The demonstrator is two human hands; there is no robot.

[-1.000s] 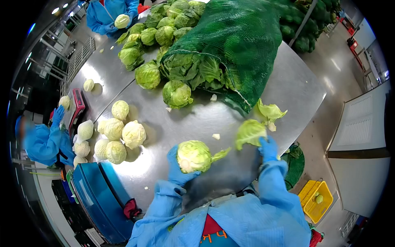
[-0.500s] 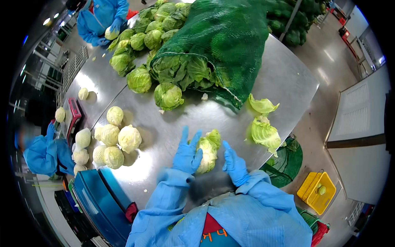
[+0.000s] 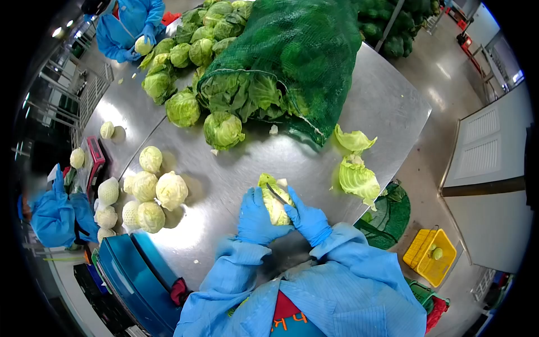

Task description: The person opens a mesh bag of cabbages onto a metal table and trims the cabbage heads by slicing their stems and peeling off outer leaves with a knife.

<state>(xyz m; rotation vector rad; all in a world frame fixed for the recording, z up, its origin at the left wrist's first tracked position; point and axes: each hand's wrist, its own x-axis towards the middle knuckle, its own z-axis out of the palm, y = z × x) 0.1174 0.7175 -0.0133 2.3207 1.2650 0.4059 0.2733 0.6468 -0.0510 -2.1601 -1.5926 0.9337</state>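
Observation:
A trimmed pale cabbage [image 3: 275,209] lies on the metal table in front of me, with green leaf at its far end. My left hand [image 3: 257,219], in a blue glove, is closed around its left side. From the right, my right hand [image 3: 309,218] grips a knife [image 3: 277,194] whose dark curved blade lies across the top of the cabbage. The knife's handle is hidden in the glove. A small white piece sits at the cabbage's far right edge. Loose outer leaves [image 3: 359,178] lie to the right of my hands.
Several peeled cabbages [image 3: 171,191] stand to the left, some in white foam nets. Beyond are untrimmed cabbages [image 3: 223,130] and a green mesh sack [image 3: 297,62]. Two co-workers [image 3: 132,25] in blue work at the left. A yellow crate [image 3: 431,255] stands on the floor at right.
My left hand, spread beside the cabbage before, has closed on it. The right hand has moved left to the cabbage, and the knife blade now shows. The view has shifted slightly.

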